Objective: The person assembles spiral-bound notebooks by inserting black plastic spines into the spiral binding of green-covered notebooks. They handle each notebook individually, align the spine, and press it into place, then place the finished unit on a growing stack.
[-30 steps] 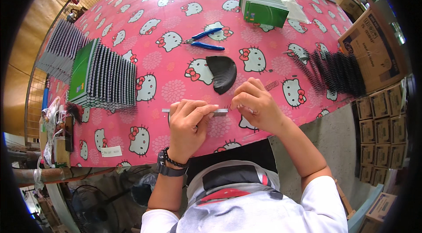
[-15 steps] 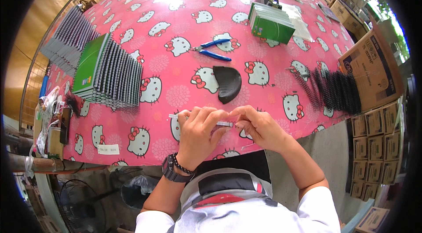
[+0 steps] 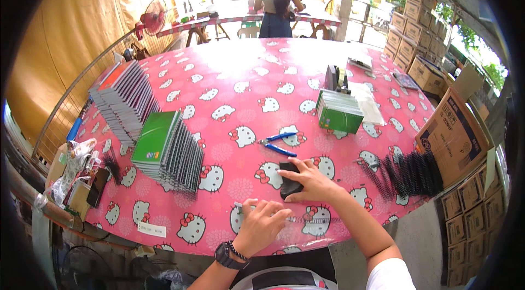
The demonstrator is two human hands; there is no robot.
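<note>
My left grip (image 3: 265, 227) is curled down over a pale strip (image 3: 238, 208) near my edge of the pink desk (image 3: 221, 150); one end of the strip shows past my fingers on the left, and a thin wire coil (image 3: 327, 220) runs out from them to the right. Whether those fingers are clamped on the strip or only pinning it, I cannot tell. My right grip (image 3: 309, 179) is on the black curved piece (image 3: 290, 185), a little farther from me, fingers spread, the thumb at its near end; the forearm passes above the far end of the coil (I cannot tell whether the two touch, nor whether the grip has closed on the black piece). Just beyond it lie blue-handled pliers (image 3: 281, 147), spread open. To my left stands a stack of green spiral notebooks (image 3: 169, 153), another stack (image 3: 127, 101) behind it. To my right, black coils (image 3: 407, 175) lie heaped near a cardboard box (image 3: 454, 126).
</note>
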